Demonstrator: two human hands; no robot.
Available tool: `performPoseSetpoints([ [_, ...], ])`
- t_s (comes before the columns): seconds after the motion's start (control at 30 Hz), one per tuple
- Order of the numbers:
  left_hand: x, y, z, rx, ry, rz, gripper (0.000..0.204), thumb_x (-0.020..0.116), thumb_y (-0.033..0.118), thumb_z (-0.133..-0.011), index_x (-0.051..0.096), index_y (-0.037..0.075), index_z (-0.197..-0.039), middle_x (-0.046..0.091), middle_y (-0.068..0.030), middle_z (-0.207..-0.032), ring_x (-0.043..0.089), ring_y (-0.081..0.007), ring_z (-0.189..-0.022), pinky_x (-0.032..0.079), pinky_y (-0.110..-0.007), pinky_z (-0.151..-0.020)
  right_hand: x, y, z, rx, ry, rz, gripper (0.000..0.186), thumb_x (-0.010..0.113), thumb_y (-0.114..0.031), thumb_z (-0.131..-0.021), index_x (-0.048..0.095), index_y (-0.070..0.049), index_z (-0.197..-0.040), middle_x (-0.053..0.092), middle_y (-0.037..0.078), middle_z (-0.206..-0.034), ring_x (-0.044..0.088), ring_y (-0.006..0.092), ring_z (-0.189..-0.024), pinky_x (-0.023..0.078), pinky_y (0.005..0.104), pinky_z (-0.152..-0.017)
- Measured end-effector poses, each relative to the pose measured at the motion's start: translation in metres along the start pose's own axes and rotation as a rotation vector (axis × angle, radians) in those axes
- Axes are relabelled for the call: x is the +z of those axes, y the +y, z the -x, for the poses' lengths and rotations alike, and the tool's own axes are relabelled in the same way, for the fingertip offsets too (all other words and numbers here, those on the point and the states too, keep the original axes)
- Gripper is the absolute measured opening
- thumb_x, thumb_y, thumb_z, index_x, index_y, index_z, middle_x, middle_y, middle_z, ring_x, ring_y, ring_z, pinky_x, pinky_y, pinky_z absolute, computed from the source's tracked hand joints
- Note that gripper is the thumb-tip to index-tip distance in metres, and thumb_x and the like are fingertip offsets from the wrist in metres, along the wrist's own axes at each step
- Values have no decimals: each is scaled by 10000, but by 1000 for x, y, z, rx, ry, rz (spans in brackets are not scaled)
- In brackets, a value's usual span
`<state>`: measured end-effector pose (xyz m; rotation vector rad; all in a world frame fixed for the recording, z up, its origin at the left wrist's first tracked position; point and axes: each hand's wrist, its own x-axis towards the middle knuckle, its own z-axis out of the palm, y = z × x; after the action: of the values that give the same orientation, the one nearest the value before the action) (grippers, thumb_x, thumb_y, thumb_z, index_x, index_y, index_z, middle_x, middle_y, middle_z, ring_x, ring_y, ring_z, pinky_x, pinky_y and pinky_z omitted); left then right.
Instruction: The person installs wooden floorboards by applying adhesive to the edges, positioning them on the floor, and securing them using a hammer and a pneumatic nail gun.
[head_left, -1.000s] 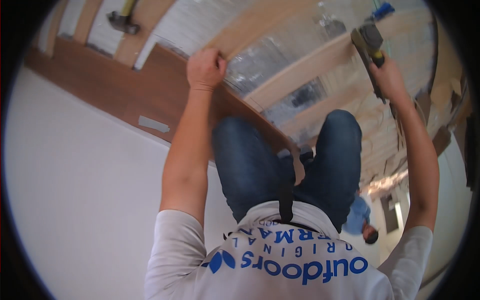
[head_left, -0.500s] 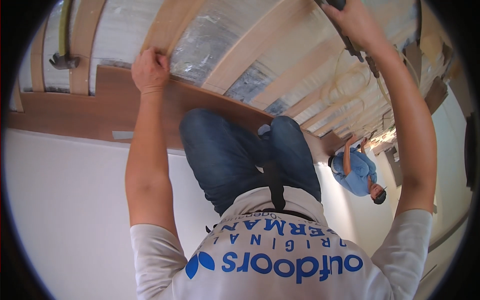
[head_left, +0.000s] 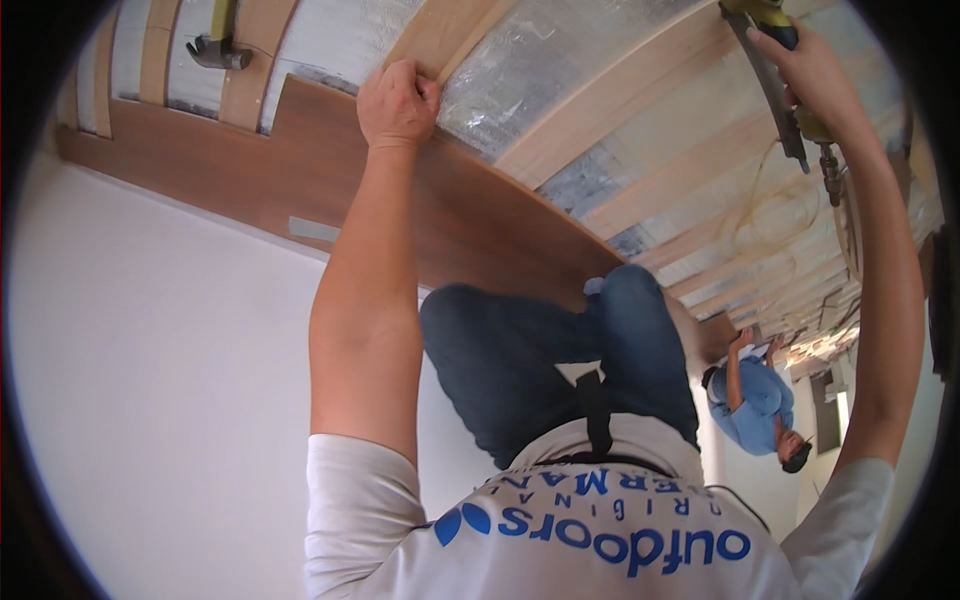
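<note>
My left hand [head_left: 398,103] is closed, with curled fingers on the far edge of a brown wooden plank [head_left: 330,165], where a pale batten meets it. Whatever those fingers might hold is hidden. At the upper right my right hand [head_left: 822,78] grips a nail gun [head_left: 768,85] with a dark, narrow magazine and yellow-green parts. A metal hose fitting [head_left: 830,172] hangs from the tool, over the battens. Far left of the nail gun, a claw hammer [head_left: 218,52] with a yellow handle lies by the battens.
Pale wooden battens [head_left: 615,85] run in rows over silvery sheeting [head_left: 530,75]. A thin air hose [head_left: 775,215] loops across them. My bent knees [head_left: 510,325] are near the plank. A co-worker in blue [head_left: 755,395] is at the right; a white surface [head_left: 180,370] spans the left.
The view has turned, so the plank, hammer and both hands appear farther right. More of the nail gun shows. My left hand stays on the plank's edge.
</note>
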<state>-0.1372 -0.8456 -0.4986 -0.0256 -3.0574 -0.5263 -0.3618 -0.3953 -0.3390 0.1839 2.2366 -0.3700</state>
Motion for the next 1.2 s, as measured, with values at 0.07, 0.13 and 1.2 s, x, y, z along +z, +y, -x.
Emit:
performPoseSetpoints([
  [0.07, -5, 2, 9, 5, -7, 11, 110, 697, 149, -771, 594, 156, -809, 622, -30, -777, 628, -294, -777, 500, -436, -686, 9, 7, 10, 1, -16, -98, 460, 675, -498, -951, 604, -54, -1043, 573, 40, -656, 586, 162, -525, 478, 322, -525],
  [0.13, -9, 0, 11, 11, -21, 23, 111, 695, 144, -772, 590, 155, -808, 623, -25, -777, 628, -291, -770, 496, -433, -682, 15, 8, 24, 13, -50, -202, 444, 676, -509, -954, 589, -73, -966, 546, 12, -637, 559, 129, -511, 458, 293, -506],
  [1.2, -6, 10, 13, -16, -53, 17, 79, 615, 148, -882, 602, 78, -915, 651, -173, -840, 637, -377, -828, 514, -469, -746, 346, -124, 262, 298, -271, -1803, 519, 572, 11, -954, 447, -23, -1457, 600, 96, -1306, 644, 117, -752, 566, 312, -756],
])
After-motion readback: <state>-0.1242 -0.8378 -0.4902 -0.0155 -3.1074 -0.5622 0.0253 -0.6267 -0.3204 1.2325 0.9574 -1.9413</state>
